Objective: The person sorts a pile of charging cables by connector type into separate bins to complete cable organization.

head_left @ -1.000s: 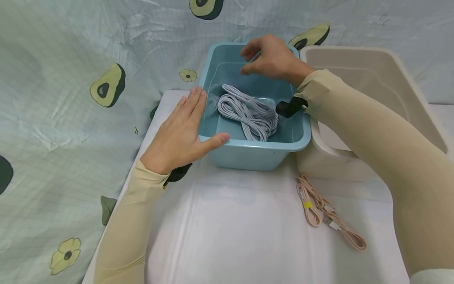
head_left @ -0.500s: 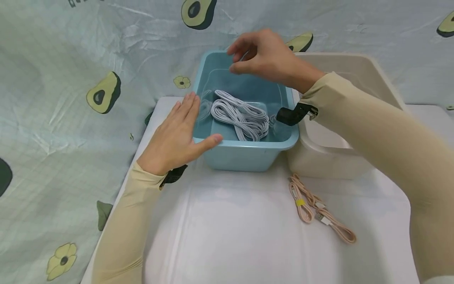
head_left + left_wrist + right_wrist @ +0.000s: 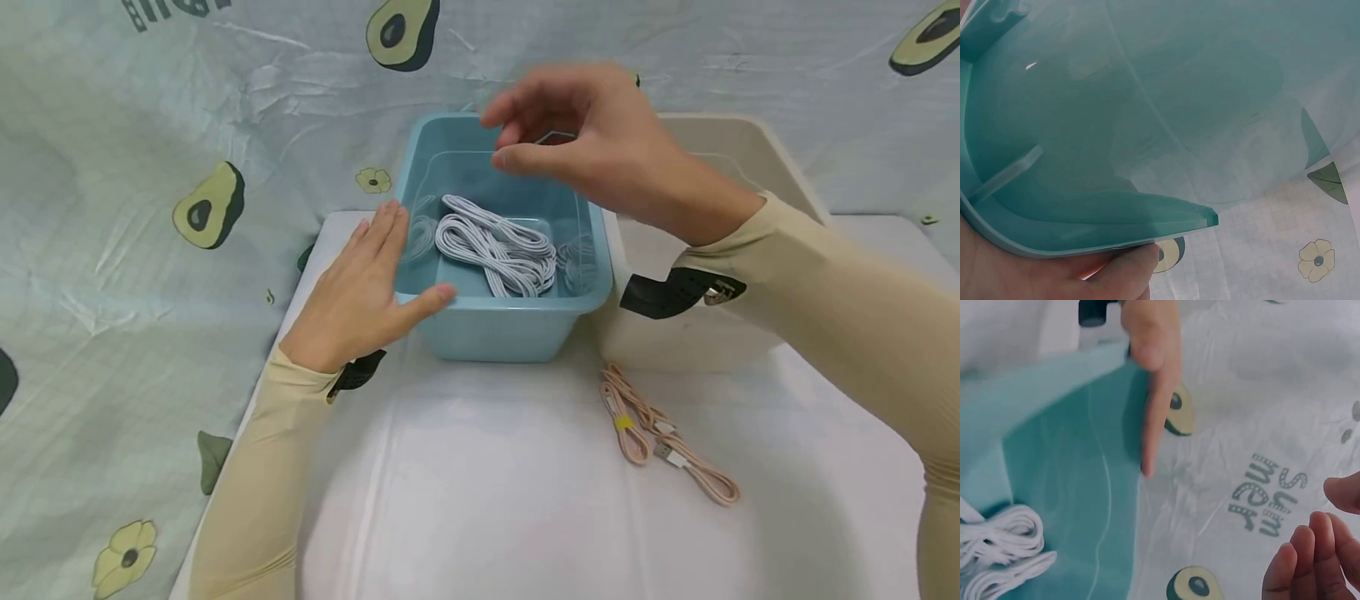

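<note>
1. While the left hand [image 3: 352, 300] rested flat against the left wall of the blue bin [image 3: 495, 325], fingers straight and thumb hooked on the near rim, it looked placed to steady the bin, not to lift it.
2. Left wrist view agreed: thumb [image 3: 1122, 269] under the bin's rim, nothing gripped.
3. Right hand [image 3: 592, 150] hovered above the bin's far end, fingers loosely curled, holding nothing, not touching the bin. Hands were well apart.
4. White cable bundle [image 3: 491, 254] lay coiled on the bin's floor, below the right hand and clear of it.
5. Pink cable [image 3: 660, 437] lay on the white table [image 3: 487, 500], in front of the bin and to its right, untouched.
6. Beige tub [image 3: 750, 167] stood just beside the bin's right wall.
</note>
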Tool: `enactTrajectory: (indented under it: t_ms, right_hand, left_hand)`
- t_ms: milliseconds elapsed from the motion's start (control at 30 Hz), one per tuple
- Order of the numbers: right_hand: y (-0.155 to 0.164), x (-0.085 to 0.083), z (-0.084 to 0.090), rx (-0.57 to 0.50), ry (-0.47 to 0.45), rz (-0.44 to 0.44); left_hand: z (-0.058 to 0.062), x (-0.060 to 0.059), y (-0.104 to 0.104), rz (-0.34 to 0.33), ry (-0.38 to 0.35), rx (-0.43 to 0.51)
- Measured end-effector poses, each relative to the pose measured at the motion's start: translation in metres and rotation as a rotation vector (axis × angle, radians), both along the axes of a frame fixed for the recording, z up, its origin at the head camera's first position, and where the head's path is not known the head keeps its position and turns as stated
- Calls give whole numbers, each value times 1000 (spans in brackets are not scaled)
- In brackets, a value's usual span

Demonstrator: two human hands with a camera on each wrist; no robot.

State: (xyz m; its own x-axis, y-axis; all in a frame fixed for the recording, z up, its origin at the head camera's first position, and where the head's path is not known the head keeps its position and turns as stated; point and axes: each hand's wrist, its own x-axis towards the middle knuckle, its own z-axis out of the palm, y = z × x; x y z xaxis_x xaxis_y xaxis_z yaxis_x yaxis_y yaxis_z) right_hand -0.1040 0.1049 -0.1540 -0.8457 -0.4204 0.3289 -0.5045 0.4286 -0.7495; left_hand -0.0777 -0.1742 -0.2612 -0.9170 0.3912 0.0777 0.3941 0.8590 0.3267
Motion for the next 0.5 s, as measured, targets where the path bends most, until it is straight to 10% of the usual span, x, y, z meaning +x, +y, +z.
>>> enactTrajectory:
  t_ms: [500]
  right_hand:
    - [32, 65, -32, -246, -131, 107]
  left_hand:
    - [-1, 0, -24, -12, 7, -7]
